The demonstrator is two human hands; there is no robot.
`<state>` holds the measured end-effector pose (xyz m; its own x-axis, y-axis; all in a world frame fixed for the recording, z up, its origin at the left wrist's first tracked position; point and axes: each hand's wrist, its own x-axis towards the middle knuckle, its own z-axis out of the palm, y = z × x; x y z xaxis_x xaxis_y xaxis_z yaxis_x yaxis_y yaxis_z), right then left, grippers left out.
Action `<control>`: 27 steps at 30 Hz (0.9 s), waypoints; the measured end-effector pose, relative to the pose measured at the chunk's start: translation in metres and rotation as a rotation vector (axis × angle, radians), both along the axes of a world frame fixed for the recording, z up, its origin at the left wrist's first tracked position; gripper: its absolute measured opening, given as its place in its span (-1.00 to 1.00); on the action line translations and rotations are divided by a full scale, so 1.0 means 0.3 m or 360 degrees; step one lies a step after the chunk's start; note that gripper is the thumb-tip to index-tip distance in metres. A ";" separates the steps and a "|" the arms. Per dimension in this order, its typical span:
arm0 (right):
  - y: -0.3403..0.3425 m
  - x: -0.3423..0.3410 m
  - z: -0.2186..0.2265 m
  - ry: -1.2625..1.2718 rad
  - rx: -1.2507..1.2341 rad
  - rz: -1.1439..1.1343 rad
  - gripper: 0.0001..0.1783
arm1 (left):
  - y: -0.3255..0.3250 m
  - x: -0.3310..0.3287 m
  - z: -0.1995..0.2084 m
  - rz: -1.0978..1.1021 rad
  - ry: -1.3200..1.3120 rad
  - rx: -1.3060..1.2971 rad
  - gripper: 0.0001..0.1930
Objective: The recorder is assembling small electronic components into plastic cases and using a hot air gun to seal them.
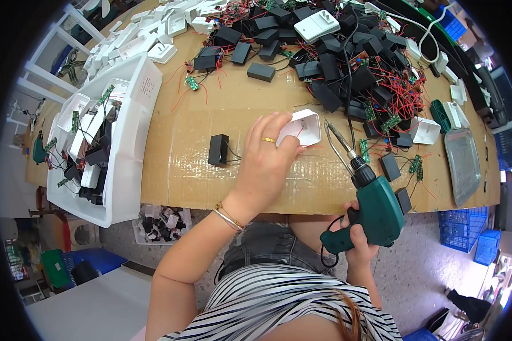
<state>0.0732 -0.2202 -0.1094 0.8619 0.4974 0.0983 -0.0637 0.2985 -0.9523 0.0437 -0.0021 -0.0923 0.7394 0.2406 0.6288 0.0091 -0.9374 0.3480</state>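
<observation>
My left hand grips the near-left side of a small white plastic housing, its open side facing me. Red wire ends show at the housing, and part of its inside is hidden by my fingers. A black rectangular block lies left of that hand, its black cable running under the hand. My right hand is wrapped round the handle of a green soldering gun. The gun's tip points up and left, just right of the white housing and apart from it.
A big pile of black blocks, red wires and green circuit boards fills the far right of the cardboard-covered table. White housings are heaped far left. A white bin of parts stands left, and a clear tray lies right.
</observation>
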 end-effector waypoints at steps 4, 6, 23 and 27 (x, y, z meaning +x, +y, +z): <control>-0.005 0.000 -0.006 -0.0023 0.0017 0.0021 -0.50 | -0.012 0.014 -0.004 0.0127 -0.0036 -0.0185 -0.87; -0.008 -0.008 -0.008 -0.0014 -0.0002 0.0025 -0.50 | -0.021 0.022 -0.010 0.0150 -0.0047 -0.0220 -0.88; -0.008 -0.002 0.006 -0.0047 -0.0068 0.0105 -0.49 | -0.052 0.057 -0.030 0.0224 -0.0107 -0.0211 -0.84; 0.012 -0.011 0.034 -0.0001 -0.0215 0.0058 -0.49 | -0.060 0.065 -0.034 0.0239 -0.0110 -0.0172 -0.82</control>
<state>0.0698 -0.2165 -0.0990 0.8432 0.5369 0.0287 -0.0715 0.1650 -0.9837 0.0632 -0.0202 -0.1025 0.6460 0.4140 0.6414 0.1189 -0.8845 0.4511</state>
